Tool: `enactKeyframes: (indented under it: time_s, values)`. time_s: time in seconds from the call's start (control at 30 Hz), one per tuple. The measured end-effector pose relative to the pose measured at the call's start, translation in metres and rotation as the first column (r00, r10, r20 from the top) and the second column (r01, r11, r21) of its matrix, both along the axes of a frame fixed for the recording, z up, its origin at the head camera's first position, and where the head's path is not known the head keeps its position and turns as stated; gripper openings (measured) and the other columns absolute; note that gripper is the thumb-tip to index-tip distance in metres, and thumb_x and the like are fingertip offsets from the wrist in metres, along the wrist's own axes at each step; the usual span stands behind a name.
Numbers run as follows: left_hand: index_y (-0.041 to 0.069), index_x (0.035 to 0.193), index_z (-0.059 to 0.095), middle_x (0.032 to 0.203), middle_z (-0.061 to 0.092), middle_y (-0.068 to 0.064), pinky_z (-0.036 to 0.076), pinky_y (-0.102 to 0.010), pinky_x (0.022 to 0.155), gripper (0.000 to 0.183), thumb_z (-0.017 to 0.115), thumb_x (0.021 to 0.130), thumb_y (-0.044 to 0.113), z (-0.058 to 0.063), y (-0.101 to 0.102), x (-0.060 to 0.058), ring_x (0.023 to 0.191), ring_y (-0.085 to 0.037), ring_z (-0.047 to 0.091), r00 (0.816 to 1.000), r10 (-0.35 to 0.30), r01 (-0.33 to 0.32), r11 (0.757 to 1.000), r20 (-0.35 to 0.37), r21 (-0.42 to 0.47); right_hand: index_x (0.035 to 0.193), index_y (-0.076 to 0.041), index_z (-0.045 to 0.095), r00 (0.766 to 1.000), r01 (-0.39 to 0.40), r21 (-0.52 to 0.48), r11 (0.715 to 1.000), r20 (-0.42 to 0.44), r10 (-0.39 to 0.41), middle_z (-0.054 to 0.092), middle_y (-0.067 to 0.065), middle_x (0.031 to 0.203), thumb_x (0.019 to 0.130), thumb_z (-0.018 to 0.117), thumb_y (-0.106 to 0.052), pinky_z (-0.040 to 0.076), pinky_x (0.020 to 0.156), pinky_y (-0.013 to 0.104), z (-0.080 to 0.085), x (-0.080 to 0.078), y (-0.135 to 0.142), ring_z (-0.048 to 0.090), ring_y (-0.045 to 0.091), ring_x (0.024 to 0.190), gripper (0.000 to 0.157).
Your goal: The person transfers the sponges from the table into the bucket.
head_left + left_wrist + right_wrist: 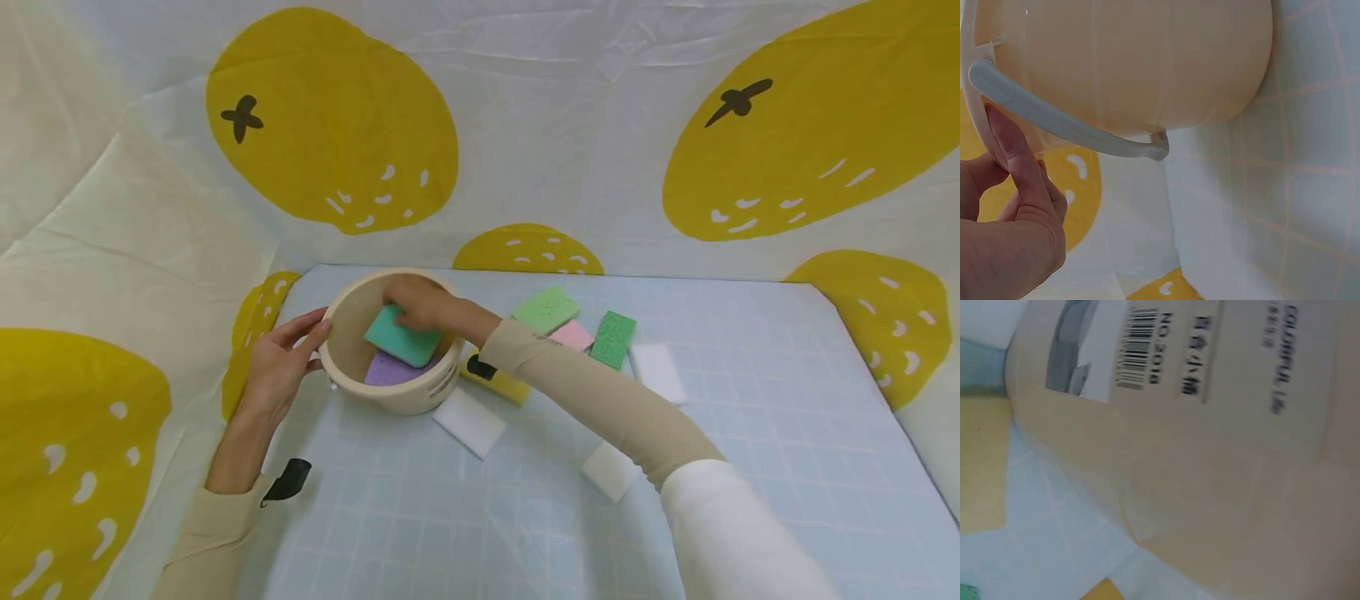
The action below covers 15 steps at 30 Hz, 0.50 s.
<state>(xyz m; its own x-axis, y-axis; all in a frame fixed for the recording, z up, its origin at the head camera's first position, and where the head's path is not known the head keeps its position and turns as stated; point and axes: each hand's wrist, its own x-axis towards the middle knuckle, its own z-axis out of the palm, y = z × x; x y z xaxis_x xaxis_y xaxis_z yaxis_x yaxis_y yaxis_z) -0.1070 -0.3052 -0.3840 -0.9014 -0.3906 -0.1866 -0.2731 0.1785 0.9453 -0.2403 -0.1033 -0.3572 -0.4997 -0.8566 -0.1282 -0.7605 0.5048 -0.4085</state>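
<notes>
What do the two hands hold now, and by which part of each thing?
The left hand pinches the bucket by its rim; the right hand holds the teal sponge by its far edge.

Light-blue gridded surface (390, 525), beige bucket (408, 402), sponges (613, 340)

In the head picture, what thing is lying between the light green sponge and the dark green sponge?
A pink sponge lies between the light green sponge and the dark green sponge, partly hidden by the right sleeve; the head view shows it.
</notes>
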Motion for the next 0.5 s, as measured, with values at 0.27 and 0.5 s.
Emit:
enactKeyframes:
  time_s: [0.27,0.5]
  values:
    - [0.012,0.146,0.059,0.148,0.054,-0.01,0.058,-0.017,0.074,0.064,0.071,0.094,0.047,0.0021,0.001,-0.0008,0.097,-0.011,0.061,1.0,-0.014,0.014,1.0,0.013,-0.007,0.102,0.005,0.068,0.996,0.017,-0.096,0.995,-0.08,-0.025,0.056,0.01,0.09,0.094,0.056,0.01,0.041,0.075,0.027,-0.0031,0.0048,0.0015,0.046,0.02,0.083,0.015]
    - [0.013,0.146,0.06,0.147,0.055,-0.009,0.058,-0.017,0.073,0.063,0.071,0.094,0.047,0.0019,0.0011,-0.0012,0.095,-0.01,0.062,1.0,0.001,-0.001,1.0,0.022,-0.012,0.102,0.006,0.069,0.999,-0.04,-0.169,0.985,-0.033,0.035,0.061,0.01,0.091,0.099,0.058,0.003,0.045,0.08,0.023,-0.0064,-0.0001,0.0093,0.053,0.02,0.086,0.012]
